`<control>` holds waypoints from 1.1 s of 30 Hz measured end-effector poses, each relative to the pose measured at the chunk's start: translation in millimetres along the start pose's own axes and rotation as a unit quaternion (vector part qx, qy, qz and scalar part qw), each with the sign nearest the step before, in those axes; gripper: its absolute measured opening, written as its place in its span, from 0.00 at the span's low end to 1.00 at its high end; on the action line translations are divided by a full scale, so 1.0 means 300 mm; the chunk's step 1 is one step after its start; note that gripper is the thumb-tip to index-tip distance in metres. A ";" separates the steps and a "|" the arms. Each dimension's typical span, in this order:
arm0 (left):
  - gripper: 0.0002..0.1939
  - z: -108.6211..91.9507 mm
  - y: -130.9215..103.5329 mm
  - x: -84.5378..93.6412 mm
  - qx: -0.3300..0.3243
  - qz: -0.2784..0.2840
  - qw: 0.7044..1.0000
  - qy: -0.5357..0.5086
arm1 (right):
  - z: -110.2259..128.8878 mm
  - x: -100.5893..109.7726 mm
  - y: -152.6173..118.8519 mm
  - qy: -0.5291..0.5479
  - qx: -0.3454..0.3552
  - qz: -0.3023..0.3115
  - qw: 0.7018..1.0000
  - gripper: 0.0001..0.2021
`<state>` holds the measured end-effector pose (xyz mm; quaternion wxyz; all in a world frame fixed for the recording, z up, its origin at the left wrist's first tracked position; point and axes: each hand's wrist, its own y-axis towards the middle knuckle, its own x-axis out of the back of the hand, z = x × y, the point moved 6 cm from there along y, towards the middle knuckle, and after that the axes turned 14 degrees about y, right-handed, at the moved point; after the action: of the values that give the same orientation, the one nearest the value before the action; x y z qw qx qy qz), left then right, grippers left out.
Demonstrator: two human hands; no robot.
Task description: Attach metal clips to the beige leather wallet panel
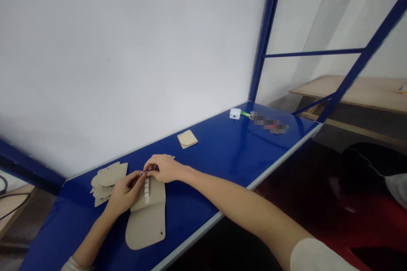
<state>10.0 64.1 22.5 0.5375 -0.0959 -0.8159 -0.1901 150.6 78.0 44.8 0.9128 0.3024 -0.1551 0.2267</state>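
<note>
A beige leather-like case piece (146, 226) lies unfolded on the blue table, its rounded flap toward me and a small dark hole near one corner. Along its upper part runs a strip of several small pale tabs (146, 190). My left hand (125, 192) and my right hand (163, 169) meet at the strip's far end, both closed in a pinch there. The exact spot between the fingertips is partly hidden. Beyond my right hand a small light-coloured bit pokes out, too small to name. Left of my left hand lies a loose stack of similar beige pieces (110, 175).
A folded beige piece (187, 139) lies near the wall. Farther right are a small white box-like object (235, 113), something green and a blurred-out patch. The blue table (219, 156) has a pale front edge and blue frame posts. Red and black shapes are below right.
</note>
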 end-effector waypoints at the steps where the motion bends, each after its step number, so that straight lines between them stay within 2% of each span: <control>1: 0.22 -0.001 0.000 0.001 0.001 0.003 1.000 -0.001 | 0.001 0.000 0.000 0.002 -0.001 -0.001 1.000 0.05; 24: 0.21 -0.003 0.001 0.000 0.010 0.014 1.000 -0.007 | 0.006 0.001 -0.005 0.002 -0.015 0.008 1.000 0.06; 33: 0.21 -0.009 -0.004 0.004 0.003 0.003 1.000 -0.003 | -0.002 0.001 -0.008 0.005 -0.013 -0.001 1.000 0.07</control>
<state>11.3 61.9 24.4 0.5356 -0.0971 -0.8181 -0.1855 152.3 76.8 43.4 0.9178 0.2891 -0.1531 0.2249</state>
